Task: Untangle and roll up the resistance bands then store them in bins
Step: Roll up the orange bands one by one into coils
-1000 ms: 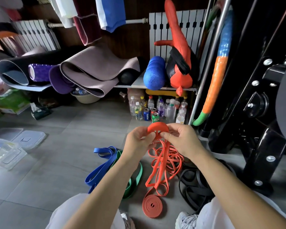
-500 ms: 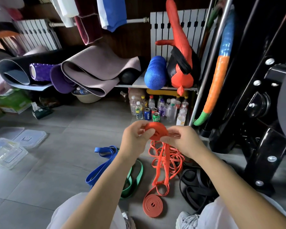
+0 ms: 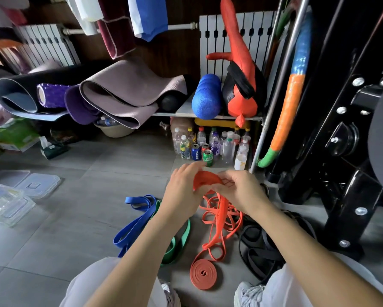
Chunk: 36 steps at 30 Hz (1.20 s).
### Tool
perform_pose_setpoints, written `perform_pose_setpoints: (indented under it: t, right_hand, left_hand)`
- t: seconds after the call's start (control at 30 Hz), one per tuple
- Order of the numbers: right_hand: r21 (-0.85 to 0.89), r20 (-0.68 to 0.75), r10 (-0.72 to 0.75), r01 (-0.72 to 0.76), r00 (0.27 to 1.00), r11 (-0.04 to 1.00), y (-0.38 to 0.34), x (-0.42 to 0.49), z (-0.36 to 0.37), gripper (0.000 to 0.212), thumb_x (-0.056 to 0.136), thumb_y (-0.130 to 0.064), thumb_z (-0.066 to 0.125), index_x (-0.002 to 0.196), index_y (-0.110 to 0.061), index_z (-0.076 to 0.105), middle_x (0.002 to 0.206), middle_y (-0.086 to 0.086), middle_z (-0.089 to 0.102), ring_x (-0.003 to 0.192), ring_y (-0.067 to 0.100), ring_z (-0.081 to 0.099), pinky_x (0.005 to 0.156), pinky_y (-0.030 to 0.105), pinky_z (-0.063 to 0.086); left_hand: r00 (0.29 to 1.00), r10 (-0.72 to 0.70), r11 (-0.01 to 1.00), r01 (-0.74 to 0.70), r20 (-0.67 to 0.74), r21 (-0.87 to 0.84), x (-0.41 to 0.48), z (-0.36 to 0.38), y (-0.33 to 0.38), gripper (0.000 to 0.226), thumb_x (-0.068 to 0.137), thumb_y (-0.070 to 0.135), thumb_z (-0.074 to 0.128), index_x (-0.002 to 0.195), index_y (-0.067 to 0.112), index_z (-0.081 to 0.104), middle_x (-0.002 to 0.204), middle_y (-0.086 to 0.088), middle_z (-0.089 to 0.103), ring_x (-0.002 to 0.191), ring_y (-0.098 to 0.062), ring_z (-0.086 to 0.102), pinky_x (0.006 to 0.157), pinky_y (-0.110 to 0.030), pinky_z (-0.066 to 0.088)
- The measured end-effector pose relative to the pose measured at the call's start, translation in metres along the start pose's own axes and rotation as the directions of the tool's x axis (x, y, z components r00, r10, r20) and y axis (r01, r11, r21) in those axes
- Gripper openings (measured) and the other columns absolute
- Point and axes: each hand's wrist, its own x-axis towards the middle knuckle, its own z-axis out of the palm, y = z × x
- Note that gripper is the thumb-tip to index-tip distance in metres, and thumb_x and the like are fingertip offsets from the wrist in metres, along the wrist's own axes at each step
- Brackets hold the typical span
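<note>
- left hand (image 3: 181, 191) fingertips: blurry
- orange roll (image 3: 206, 178) half hidden by it and right hand (image 3: 241, 191)
- green band (image 3: 181, 239) goes under forearm (image 3: 146, 240)
- clear bins (image 3: 6, 204) cropped at left edge

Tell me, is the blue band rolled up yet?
No, the blue band lies in long loose loops on the floor.

**Wearer's body, head view.** The left hand (image 3: 181, 191) and right hand (image 3: 241, 191) are showing bare, as are both forearms running back from the grip toward the wearer. Below the grip, pale grey-white trousers (image 3: 90, 286) are covering both knees. Between the knees, light trainers are peeking out. Only an edge of the left shoe (image 3: 170, 294) is visible, while the right shoe (image 3: 249, 294) is displaying white laces over mesh.
</note>
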Motion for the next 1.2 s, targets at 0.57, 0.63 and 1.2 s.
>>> perform_pose_setpoints:
  t: [0.57,0.63,1.2]
  right_hand:
    - [0.408,-0.078,0.05,-0.014,0.996,0.913,-0.006,0.004,-0.009,0.015,0.077,-0.022,0.075,0.079,-0.036,0.07,0.081,-0.015,0.074,0.083,0.005,0.069,0.076,0.018,0.054]
    - [0.381,-0.108,0.049,-0.004,0.993,0.924,-0.006,0.005,-0.008,0.018,0.078,-0.021,0.075,0.08,-0.037,0.068,0.078,-0.015,0.073,0.082,0.005,0.069,0.074,0.017,0.055]
    - [0.072,-0.014,0.01,-0.009,1.0,0.997,0.005,0.007,-0.004,0.019,0.078,-0.023,0.076,0.095,-0.029,0.072,0.084,-0.018,0.07,0.082,-0.001,0.065,0.075,0.014,0.05]
  left_hand:
    - [0.945,-0.3,0.267,0.216,0.132,-0.939,0.001,0.004,0.004,0.016,0.087,0.002,0.059,0.102,0.007,0.062,0.088,-0.009,0.072,0.083,-0.02,0.07,0.069,-0.023,0.054]
    - [0.932,-0.308,0.187,0.258,0.193,-0.948,0.0,0.005,0.006,0.016,0.088,0.003,0.058,0.103,0.005,0.06,0.093,-0.011,0.072,0.085,-0.022,0.07,0.068,-0.023,0.055]
    - [0.996,-0.048,0.991,0.037,-0.079,-0.126,0.006,0.005,-0.003,0.022,0.085,0.011,0.064,0.104,0.019,0.068,0.094,0.008,0.066,0.085,-0.008,0.056,0.067,-0.009,0.036]
